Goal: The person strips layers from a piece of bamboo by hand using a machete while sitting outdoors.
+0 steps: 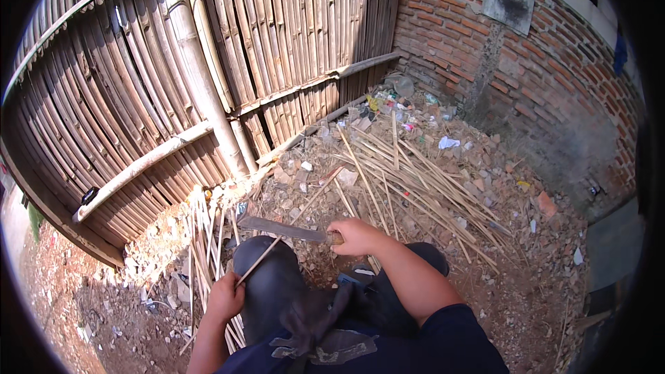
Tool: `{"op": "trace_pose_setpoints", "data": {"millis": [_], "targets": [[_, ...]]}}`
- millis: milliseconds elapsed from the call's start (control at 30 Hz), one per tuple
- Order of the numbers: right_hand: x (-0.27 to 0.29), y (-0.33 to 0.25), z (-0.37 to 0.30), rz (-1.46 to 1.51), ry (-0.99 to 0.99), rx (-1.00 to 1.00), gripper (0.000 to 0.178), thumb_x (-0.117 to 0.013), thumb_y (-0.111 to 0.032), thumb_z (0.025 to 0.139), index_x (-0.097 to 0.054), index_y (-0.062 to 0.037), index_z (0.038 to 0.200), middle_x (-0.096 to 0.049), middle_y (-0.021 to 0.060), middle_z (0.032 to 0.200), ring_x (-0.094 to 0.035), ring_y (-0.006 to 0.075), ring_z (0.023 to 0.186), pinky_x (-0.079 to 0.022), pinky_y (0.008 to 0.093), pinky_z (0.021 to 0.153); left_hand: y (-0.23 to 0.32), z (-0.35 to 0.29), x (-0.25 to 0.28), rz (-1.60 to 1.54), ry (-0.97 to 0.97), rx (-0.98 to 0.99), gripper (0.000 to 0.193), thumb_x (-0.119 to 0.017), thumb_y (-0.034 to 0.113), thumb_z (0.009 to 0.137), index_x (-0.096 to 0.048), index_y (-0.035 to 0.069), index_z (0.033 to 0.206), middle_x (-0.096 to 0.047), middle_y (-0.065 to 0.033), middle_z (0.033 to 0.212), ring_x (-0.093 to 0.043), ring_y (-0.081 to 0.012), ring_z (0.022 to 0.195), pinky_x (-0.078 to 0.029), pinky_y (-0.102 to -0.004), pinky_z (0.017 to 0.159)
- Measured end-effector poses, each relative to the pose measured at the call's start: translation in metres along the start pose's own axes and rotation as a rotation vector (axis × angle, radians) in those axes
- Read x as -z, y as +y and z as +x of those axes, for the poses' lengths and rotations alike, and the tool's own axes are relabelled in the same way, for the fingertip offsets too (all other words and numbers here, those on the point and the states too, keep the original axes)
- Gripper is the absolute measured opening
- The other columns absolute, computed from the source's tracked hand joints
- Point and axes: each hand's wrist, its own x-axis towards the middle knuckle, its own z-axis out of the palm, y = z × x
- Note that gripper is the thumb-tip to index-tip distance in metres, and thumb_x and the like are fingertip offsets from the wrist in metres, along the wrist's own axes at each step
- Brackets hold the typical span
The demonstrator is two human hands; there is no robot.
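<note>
My left hand [225,296] is closed around the lower end of a thin bamboo strip [260,260], beside my left knee. The strip slants up and away to the right. In my right hand [355,236] is the handle of a machete [285,228], held above the gap between my knees. Its broad dark blade points left and crosses the strip just beyond my left knee; whether the edge touches the strip I cannot tell. Along my left leg lies a bundle of pale bamboo strips [198,242], partly hidden by my leg and left arm.
A pile of bamboo strips [422,183] lies ahead on the right, over rubble and litter. A bamboo fence [291,21] with a thick post [196,62] stands ahead and left. A brick wall [450,24] closes the far right. A dark flat panel [613,242] is at the right edge.
</note>
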Motion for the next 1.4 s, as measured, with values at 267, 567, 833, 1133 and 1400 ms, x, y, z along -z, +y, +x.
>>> {"op": "trace_pose_setpoints", "data": {"millis": [267, 567, 833, 1133, 1400], "targets": [[0.004, 0.007, 0.001, -0.024, -0.039, 0.065, 0.043, -0.073, -0.033, 0.086, -0.062, -0.0075, 0.118, -0.069, 0.0179, 0.098, -0.067, 0.0409, 0.096, -0.053, 0.0511, 0.083, 0.029, 0.014, 0.006, 0.21, -0.068, 0.096, 0.023, -0.061, 0.025, 0.099, -0.061, 0.002, 0.099, -0.069, -0.026, 0.083, -0.066, -0.0488, 0.084, -0.05, -0.057, 0.075], [0.008, 0.047, 0.003, 0.008, -0.007, 0.187, 0.036, -0.071, -0.031, 0.085, -0.059, -0.0058, 0.108, -0.07, 0.0202, 0.092, -0.069, 0.0425, 0.09, -0.054, 0.0551, 0.078, 0.08, 0.014, -0.01, 0.236, 0.003, 0.167, 0.024, -0.066, 0.024, 0.094, -0.057, 0.002, 0.097, -0.067, -0.025, 0.078, -0.066, -0.0482, 0.078, -0.05, -0.0568, 0.071], [0.023, 0.039, -0.014, 0.022, -0.015, 0.121, 0.041, -0.074, -0.039, 0.087, -0.065, -0.0078, 0.112, -0.071, 0.0174, 0.097, -0.069, 0.0395, 0.095, -0.054, 0.0497, 0.081, 0.092, 0.019, -0.018, 0.331, -0.04, 0.126, 0.026, -0.06, 0.028, 0.1, -0.053, 0.003, 0.103, -0.067, -0.0264, 0.083, -0.065, -0.0495, 0.081, -0.049, -0.059, 0.072], [0.021, 0.067, -0.011, 0.016, 0.063, -0.004, 0.04, -0.072, -0.04, 0.089, -0.066, -0.0045, 0.106, -0.07, 0.0204, 0.095, -0.068, 0.0417, 0.096, -0.053, 0.0514, 0.083, 0.08, 0.03, -0.017, 0.359, -0.063, 0.123, 0.029, -0.059, 0.031, 0.101, -0.05, 0.003, 0.101, -0.067, -0.0279, 0.081, -0.065, -0.0513, 0.081, -0.048, -0.0615, 0.073], [0.006, 0.021, 0.007, -0.202, 0.086, -0.096, 0.041, -0.073, -0.039, 0.088, -0.062, -0.0066, 0.111, -0.071, 0.0169, 0.103, -0.069, 0.0397, 0.098, -0.055, 0.0511, 0.083, 0.073, 0.025, -0.011, 0.313, -0.067, 0.2, 0.03, -0.056, 0.032, 0.102, -0.052, 0.002, 0.104, -0.067, -0.0294, 0.084, -0.065, -0.0514, 0.084, -0.049, -0.0607, 0.075]]}}
